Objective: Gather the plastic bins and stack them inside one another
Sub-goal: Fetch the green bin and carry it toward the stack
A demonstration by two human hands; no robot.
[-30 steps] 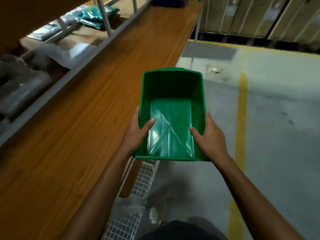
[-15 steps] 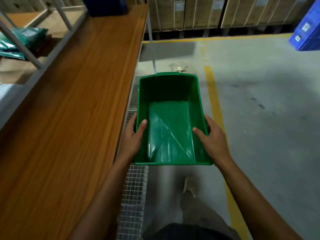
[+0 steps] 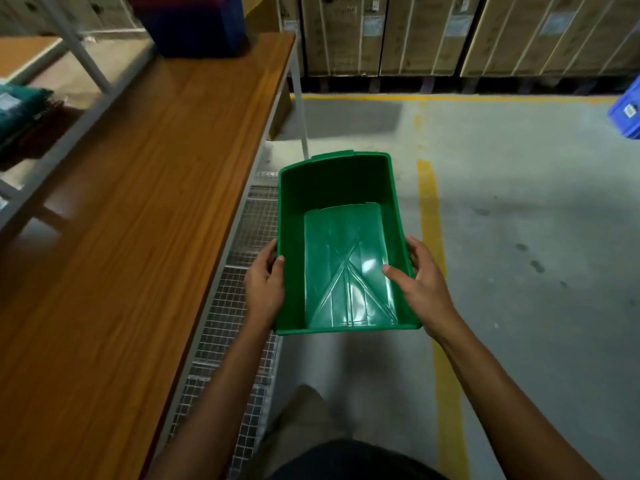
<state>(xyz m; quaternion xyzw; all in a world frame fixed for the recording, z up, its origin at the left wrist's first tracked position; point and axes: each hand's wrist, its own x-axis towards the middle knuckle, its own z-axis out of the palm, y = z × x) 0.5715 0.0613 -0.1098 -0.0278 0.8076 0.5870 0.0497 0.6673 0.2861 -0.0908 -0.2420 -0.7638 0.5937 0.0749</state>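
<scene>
1. Green bin point(image 3: 343, 268) is between your hands, up off the floor, empty.
2. Your left hand point(image 3: 265, 289) and right hand point(image 3: 420, 289) each curl round a side wall.
3. Nothing looks stacked yet; a blue bin point(image 3: 197, 29) sits far ahead of your left hand.

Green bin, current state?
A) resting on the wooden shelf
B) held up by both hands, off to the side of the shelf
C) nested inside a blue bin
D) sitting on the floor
B: the left hand and right hand grip opposite sides of the green bin, which hangs clear of the wooden shelf edge, above the floor.
</scene>
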